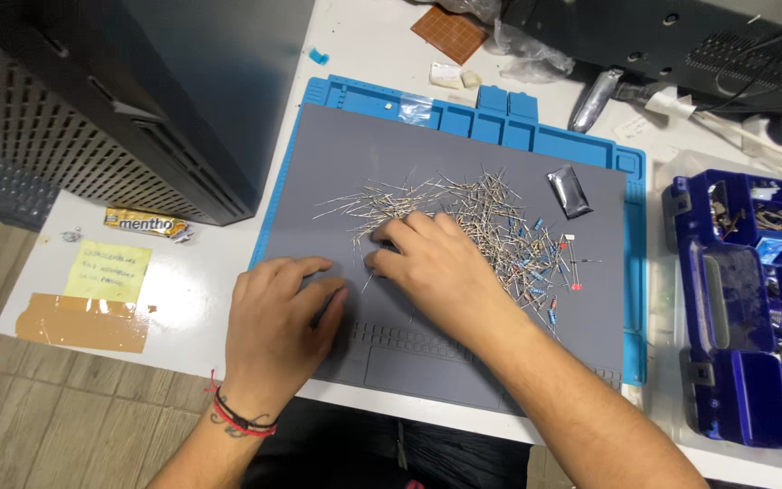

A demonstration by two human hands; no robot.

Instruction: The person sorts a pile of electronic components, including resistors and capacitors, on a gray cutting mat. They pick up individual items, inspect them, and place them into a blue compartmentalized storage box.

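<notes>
Grey mat: right hand covers part of component pile.

right hand fingers in resistor pile on grey mat; left hand flat beside.

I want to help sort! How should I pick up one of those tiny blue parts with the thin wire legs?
Probably pinch one wire leg near the body of a blue component, coming straight down from above. They lie flat on the grey mat, so nothing sticks up to grab. Choose a loose one at the pile's right edge, away from the right hand.
</notes>
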